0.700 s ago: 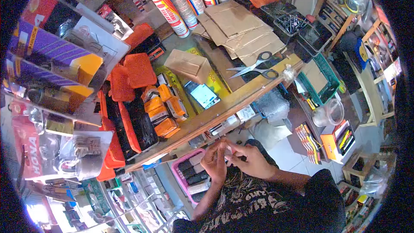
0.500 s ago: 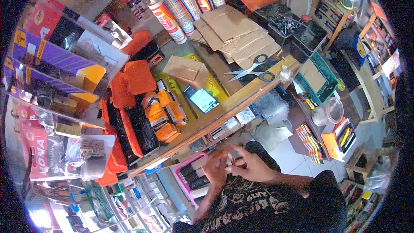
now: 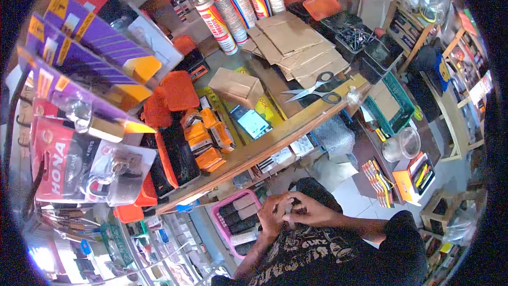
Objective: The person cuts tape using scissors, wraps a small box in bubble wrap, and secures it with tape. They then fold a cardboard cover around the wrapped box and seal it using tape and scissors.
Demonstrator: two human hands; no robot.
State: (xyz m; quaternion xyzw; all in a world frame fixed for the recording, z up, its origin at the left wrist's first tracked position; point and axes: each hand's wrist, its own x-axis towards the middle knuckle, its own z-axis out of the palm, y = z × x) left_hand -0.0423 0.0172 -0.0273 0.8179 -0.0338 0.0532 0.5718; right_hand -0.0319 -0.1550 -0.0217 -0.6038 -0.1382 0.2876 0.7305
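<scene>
My left hand (image 3: 271, 215) and my right hand (image 3: 311, 212) meet in front of my dark printed shirt (image 3: 312, 249), below the edge of the wooden counter. The fingers of both are curled and closed together. A small pale sliver shows between them, too small and blurred to name. Nearest to my left hand is a pink basket (image 3: 215, 213) with dark and brownish rolls (image 3: 241, 213) in it. On the counter above lie a lit phone (image 3: 251, 122), a brown cardboard box (image 3: 236, 87) and open scissors (image 3: 312, 91).
Silicone sealant tubes (image 3: 216, 25) stand behind flat cardboard pieces (image 3: 291, 42). Small orange boxes (image 3: 203, 135) lie beside red-lidded bins (image 3: 178, 91). Padlock packs (image 3: 100, 164) hang at the left. At the right are a green basket (image 3: 405, 114) and a clear jar (image 3: 400, 145).
My hands have drawn closer together, and the right fingers, earlier stretched out, are now curled in. The view has shifted slightly, with the hanging packs appearing larger at the left.
</scene>
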